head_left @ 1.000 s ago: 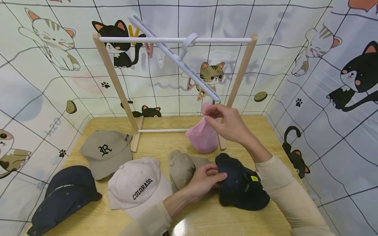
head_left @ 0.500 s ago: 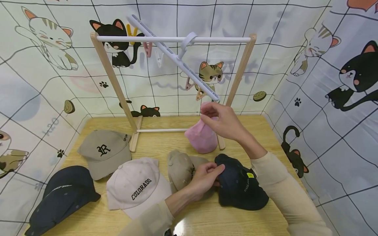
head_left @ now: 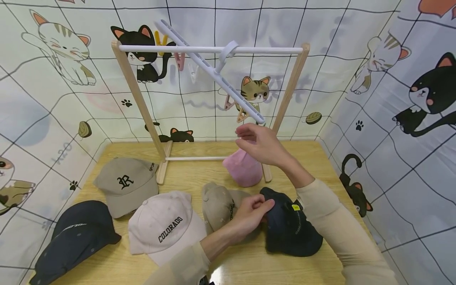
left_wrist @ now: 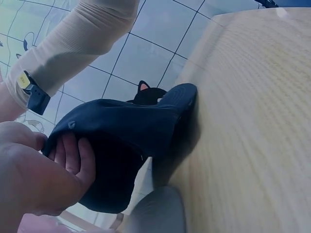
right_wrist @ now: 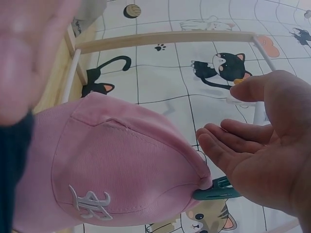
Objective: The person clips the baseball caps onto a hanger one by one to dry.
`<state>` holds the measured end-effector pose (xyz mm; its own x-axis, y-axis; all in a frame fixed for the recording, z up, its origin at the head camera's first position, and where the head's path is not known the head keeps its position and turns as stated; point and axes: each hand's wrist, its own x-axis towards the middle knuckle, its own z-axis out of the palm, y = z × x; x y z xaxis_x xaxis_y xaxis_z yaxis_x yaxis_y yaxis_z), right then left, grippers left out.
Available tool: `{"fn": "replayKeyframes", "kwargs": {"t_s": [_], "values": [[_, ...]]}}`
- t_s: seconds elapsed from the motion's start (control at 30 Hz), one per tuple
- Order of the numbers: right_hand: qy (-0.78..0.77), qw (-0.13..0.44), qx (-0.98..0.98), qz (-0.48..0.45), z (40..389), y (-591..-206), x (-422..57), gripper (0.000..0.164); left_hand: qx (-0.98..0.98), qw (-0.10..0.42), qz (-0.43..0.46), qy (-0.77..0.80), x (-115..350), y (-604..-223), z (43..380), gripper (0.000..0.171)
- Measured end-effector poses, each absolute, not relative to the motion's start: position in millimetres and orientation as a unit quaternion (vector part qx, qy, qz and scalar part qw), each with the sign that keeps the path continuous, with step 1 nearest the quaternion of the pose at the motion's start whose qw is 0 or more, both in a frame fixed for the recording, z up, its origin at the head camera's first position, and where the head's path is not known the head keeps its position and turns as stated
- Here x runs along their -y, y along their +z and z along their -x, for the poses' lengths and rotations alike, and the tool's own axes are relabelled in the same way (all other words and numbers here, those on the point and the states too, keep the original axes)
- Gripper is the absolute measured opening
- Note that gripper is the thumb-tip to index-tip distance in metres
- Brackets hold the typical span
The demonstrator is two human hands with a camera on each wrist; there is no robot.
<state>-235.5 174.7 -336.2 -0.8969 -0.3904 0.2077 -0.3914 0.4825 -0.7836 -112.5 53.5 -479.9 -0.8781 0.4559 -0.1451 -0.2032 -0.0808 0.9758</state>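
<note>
A pink cap (head_left: 244, 168) hangs below the lower right end of a pale lavender clip hanger (head_left: 217, 75). In the right wrist view, a green clothespin (right_wrist: 216, 191) grips the cap's edge. My right hand (head_left: 261, 144) is just above that cap, its fingers loosely bent and apart from both cap and clothespin. Lower down, my left hand (head_left: 246, 218) pinches the edge of a dark navy cap (head_left: 293, 233) with a yellow tag. The left wrist view shows several fingers (left_wrist: 73, 154) inside this cap's opening; its brim is close to the tabletop.
A wooden rack with a white bar (head_left: 270, 50) carries the hanger and several other clothespins. On the table lie a small beige cap (head_left: 217, 206), a white COLORADO cap (head_left: 160, 225), a khaki cap (head_left: 128, 184) and another navy cap (head_left: 76, 237). Cat-print sheets surround the table.
My right hand has moved left and away from the clothespin end of the pink cap. The navy cap has turned slightly in my left hand, its yellow tag shifting left.
</note>
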Motion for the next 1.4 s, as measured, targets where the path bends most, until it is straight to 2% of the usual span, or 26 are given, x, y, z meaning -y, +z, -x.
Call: {"fn": "replayKeyframes", "kwargs": {"t_s": [0.23,0.67,0.87,1.0,1.4], "values": [[0.443,0.013,0.869,-0.222,241.1,-337.0,-171.6,0.038,-0.659,0.192,-0.156,0.71,-44.0,-467.6,116.3,0.035],[0.44,0.016,0.881,-0.171,247.6,-336.2,-173.9,0.045,-0.649,0.185,-0.18,0.716,-20.3,-440.5,118.8,0.028],[0.433,0.027,0.887,-0.157,247.4,-334.3,-172.8,0.048,-0.666,0.136,-0.206,0.704,-12.1,-424.7,118.1,0.026],[0.427,0.023,0.891,-0.149,247.0,-332.7,-172.0,0.055,-0.668,0.098,-0.232,0.7,-6.2,-414.5,118.6,0.024],[0.434,0.018,0.891,-0.131,249.1,-333.2,-170.7,0.068,-0.678,0.042,-0.27,0.682,17.6,-376.6,126.6,0.017]]}}
